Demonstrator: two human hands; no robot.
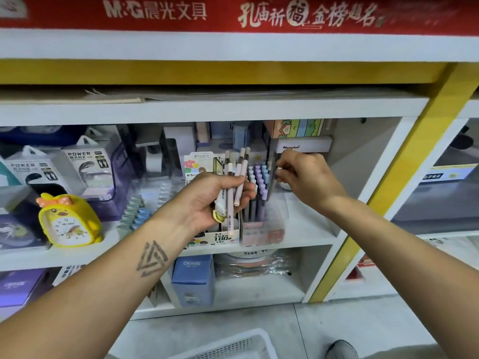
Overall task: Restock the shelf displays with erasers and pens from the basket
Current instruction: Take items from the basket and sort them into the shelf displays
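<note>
A white shelving unit with yellow trim (383, 182) is filling most of the view, its white boards (207, 110) running across in tiers. A red banner with pale lettering (233, 14) is stretching along the top. A slanting yellow post (404, 161) is dividing this bay from a neighbouring white bay (440, 193) on the right. Below, a pale grey tiled floor (350, 325) is showing, with a dark seam crossing it. Even, soft light is falling over the shelves, leaving the deeper compartments dim.

Yellow chick clock (69, 221), power banks (88, 164)
</note>
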